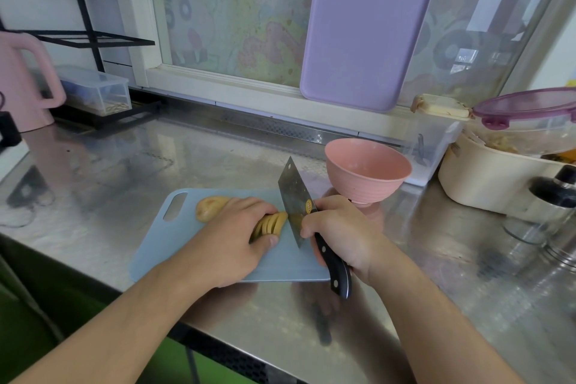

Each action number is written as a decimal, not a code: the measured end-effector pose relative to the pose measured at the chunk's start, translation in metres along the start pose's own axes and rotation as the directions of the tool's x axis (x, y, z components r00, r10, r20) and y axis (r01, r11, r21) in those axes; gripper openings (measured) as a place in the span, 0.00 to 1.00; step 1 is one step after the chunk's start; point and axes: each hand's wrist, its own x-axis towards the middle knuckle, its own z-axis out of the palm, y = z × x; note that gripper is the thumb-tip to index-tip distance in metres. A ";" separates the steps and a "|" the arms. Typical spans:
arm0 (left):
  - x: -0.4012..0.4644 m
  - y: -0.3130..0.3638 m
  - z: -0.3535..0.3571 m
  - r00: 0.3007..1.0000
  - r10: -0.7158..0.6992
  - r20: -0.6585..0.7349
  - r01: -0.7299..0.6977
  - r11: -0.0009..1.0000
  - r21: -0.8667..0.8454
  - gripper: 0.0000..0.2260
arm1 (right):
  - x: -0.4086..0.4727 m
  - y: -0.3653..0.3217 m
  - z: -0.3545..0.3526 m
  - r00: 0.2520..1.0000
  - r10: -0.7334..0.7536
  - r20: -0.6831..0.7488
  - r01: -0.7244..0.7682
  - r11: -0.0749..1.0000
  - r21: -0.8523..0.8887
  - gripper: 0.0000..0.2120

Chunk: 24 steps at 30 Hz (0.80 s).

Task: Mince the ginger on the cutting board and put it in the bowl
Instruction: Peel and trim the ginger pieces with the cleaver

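Observation:
A pale blue cutting board lies on the steel counter. On it rests a yellow-brown piece of ginger; its right end is cut into several thin slices. My left hand presses down on the ginger, fingertips curled at the slices. My right hand grips the black handle of a cleaver, whose blade stands edge-down right against the slices. An empty pink bowl stands just beyond the board's far right corner.
A lilac board leans on the window behind. White tub, purple-lidded container and steel jars crowd the right side. A pink kettle and a black rack with a clear box stand at the left.

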 end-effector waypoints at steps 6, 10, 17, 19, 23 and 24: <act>0.000 -0.003 0.000 1.000 0.011 0.007 -0.011 1.000 -0.006 0.16 | 0.000 -0.001 0.000 1.000 -0.007 0.001 0.007 1.000 -0.007 0.10; -0.002 -0.005 -0.002 1.000 0.027 0.007 -0.027 1.000 -0.012 0.16 | 0.000 0.000 -0.001 1.000 -0.009 0.000 0.009 1.000 -0.014 0.12; -0.006 -0.007 -0.008 0.992 0.128 -0.001 -0.128 0.990 0.058 0.13 | -0.001 -0.001 -0.001 1.000 -0.018 0.006 0.018 1.000 -0.020 0.13; -0.006 -0.006 -0.010 0.990 0.143 -0.007 -0.142 0.987 0.077 0.12 | -0.001 -0.001 0.000 1.000 -0.015 0.003 0.015 1.000 -0.021 0.12; -0.007 -0.006 -0.018 0.990 0.143 -0.002 -0.143 0.985 0.094 0.11 | -0.001 -0.002 0.000 1.000 -0.018 0.008 0.018 0.999 -0.029 0.08; -0.008 -0.006 -0.020 0.990 0.143 0.015 -0.144 0.984 0.102 0.12 | -0.001 -0.002 0.000 1.000 -0.018 0.006 0.018 0.999 -0.030 0.07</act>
